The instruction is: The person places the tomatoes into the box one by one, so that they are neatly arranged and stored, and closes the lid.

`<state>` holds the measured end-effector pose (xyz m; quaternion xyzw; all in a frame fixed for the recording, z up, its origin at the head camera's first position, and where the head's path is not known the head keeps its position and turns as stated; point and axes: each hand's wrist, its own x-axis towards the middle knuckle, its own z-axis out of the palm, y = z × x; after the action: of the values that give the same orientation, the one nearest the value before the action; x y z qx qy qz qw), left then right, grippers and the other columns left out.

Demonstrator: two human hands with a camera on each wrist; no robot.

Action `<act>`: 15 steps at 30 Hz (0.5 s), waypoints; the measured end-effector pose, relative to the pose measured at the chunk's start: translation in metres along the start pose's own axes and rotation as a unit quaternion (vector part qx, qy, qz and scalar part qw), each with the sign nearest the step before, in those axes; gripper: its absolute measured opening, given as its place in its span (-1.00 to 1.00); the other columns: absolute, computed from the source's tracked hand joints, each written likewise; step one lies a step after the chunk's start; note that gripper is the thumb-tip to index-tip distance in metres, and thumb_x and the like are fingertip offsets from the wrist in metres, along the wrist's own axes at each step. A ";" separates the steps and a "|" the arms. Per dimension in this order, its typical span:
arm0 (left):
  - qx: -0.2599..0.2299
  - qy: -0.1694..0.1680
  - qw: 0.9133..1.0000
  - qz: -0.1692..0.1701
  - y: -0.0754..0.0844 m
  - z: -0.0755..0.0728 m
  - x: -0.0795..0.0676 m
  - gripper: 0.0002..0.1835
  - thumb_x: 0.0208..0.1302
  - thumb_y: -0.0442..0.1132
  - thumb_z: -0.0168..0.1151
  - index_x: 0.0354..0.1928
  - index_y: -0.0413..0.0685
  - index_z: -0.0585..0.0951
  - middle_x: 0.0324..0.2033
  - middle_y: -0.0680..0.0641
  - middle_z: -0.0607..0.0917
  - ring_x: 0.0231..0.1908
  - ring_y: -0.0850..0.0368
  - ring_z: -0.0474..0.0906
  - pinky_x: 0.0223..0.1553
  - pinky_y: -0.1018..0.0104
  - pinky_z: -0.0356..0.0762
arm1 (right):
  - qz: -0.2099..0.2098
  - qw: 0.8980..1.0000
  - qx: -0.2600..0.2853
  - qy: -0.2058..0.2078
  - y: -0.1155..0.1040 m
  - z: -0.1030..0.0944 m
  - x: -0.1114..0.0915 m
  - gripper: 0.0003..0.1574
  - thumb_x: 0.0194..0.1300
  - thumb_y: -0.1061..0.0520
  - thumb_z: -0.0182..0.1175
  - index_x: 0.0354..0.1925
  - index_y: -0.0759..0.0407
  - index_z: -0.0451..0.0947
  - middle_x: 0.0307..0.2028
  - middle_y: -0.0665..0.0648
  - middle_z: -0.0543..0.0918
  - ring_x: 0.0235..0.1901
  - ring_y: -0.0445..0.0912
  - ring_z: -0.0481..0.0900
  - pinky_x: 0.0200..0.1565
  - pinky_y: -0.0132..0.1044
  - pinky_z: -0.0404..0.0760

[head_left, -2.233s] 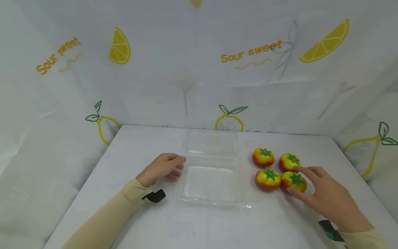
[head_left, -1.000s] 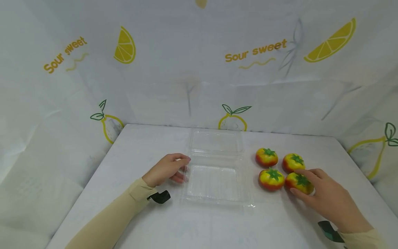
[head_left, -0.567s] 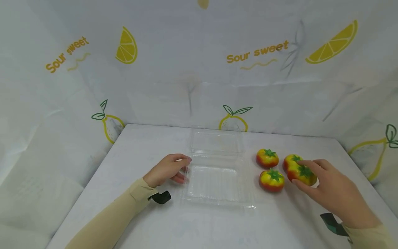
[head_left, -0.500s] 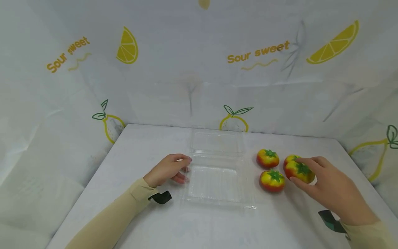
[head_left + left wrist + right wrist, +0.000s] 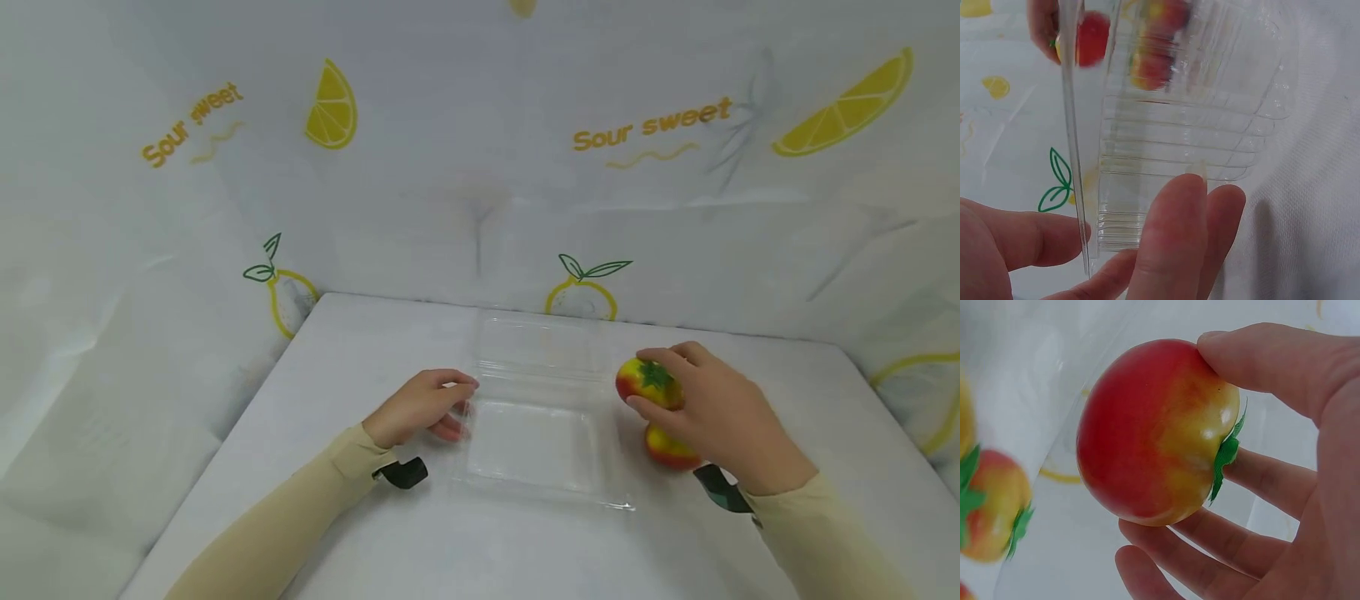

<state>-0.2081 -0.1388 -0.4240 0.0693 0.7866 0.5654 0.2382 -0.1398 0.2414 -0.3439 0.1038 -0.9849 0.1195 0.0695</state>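
Note:
A clear plastic clamshell box [image 5: 536, 442] lies unfolded on the table, its lid [image 5: 536, 343] toward the back. My left hand [image 5: 427, 406] pinches the box's left rim, thumb above and fingers below; the left wrist view shows the rim [image 5: 1074, 156] between them. My right hand [image 5: 716, 408] grips a red-and-yellow toy tomato [image 5: 1154, 434] with a green leafy top, raised just right of the box. Thumb and fingertips wrap its sides. Another toy tomato [image 5: 670, 448] sits below it, partly covered by the hand.
More toy tomatoes [image 5: 1000, 506] appear at the left of the right wrist view; in the head view the right hand hides them. The white table [image 5: 405, 542] ends at a backdrop [image 5: 450, 150] with lemon prints.
My right hand has lifted the near-right toy tomato and carried it leftward, toward the box. The left hand keeps its place at the rim. The head view has shifted slightly.

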 end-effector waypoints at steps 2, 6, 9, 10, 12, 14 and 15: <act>0.001 0.000 1.000 0.003 0.001 0.001 0.000 -0.58 0.61 -0.02 0.18 0.31 -0.07 0.68 -0.02 -0.26 0.78 -0.39 0.02 0.84 -0.24 0.15 0.88 | -0.018 1.000 0.004 0.010 -0.009 0.003 0.005 -0.26 0.33 -0.32 0.49 0.31 -0.01 0.64 0.15 0.30 0.65 -0.14 0.15 0.71 -0.12 0.21 0.79; 0.003 0.001 1.000 0.004 0.002 0.001 -0.001 -0.58 0.61 -0.02 0.17 0.30 -0.07 0.68 -0.04 -0.25 0.77 -0.41 0.04 0.83 -0.25 0.15 0.88 | -0.049 0.999 0.004 0.014 -0.029 0.010 0.015 -0.30 0.33 -0.29 0.50 0.28 0.00 0.66 0.10 0.24 0.68 -0.25 0.03 0.70 -0.25 0.05 0.78; 0.003 0.000 1.000 0.004 0.002 0.001 -0.001 -0.59 0.62 -0.03 0.17 0.30 -0.08 0.68 -0.04 -0.25 0.77 -0.41 0.04 0.83 -0.24 0.15 0.88 | -0.060 0.998 0.000 -0.001 -0.044 0.016 0.023 -0.29 0.32 -0.28 0.50 0.28 0.01 0.67 0.07 0.22 0.68 -0.28 -0.03 0.68 -0.31 -0.04 0.78; 0.004 -0.001 1.000 0.004 0.002 0.001 0.000 -0.59 0.62 -0.04 0.17 0.30 -0.09 0.68 -0.04 -0.25 0.77 -0.41 0.04 0.83 -0.24 0.15 0.88 | -0.062 0.998 -0.001 -0.005 -0.050 0.018 0.026 -0.30 0.32 -0.28 0.50 0.28 0.02 0.67 0.06 0.21 0.69 -0.28 -0.04 0.67 -0.30 -0.06 0.79; 0.005 -0.001 1.000 0.004 0.001 0.001 0.000 -0.59 0.61 -0.04 0.18 0.30 -0.09 0.67 -0.04 -0.25 0.77 -0.41 0.03 0.83 -0.24 0.14 0.88 | -0.069 0.998 -0.001 -0.011 -0.060 0.024 0.031 -0.30 0.31 -0.26 0.50 0.27 0.03 0.67 0.03 0.20 0.69 -0.27 -0.04 0.67 -0.30 -0.08 0.80; 0.008 -0.001 1.000 0.002 0.001 0.000 0.000 -0.58 0.61 -0.03 0.18 0.31 -0.09 0.67 -0.04 -0.25 0.78 -0.41 0.02 0.83 -0.23 0.14 0.88 | -0.078 0.997 -0.002 -0.012 -0.069 0.030 0.035 -0.31 0.30 -0.26 0.51 0.25 0.03 0.68 0.01 0.18 0.70 -0.26 -0.05 0.67 -0.29 -0.11 0.81; 0.010 -0.001 1.000 0.002 0.001 0.000 0.000 -0.58 0.61 -0.03 0.18 0.31 -0.09 0.67 -0.03 -0.25 0.78 -0.41 0.02 0.83 -0.23 0.14 0.88 | -0.082 0.997 -0.002 -0.012 -0.074 0.034 0.037 -0.32 0.29 -0.26 0.51 0.24 0.03 0.68 0.00 0.17 0.70 -0.26 -0.05 0.66 -0.29 -0.12 0.80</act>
<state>-0.2086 -0.1382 -0.4228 0.0735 0.7920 0.5578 0.2370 -0.1635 0.1555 -0.3540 0.1859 -0.9741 0.1099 0.0671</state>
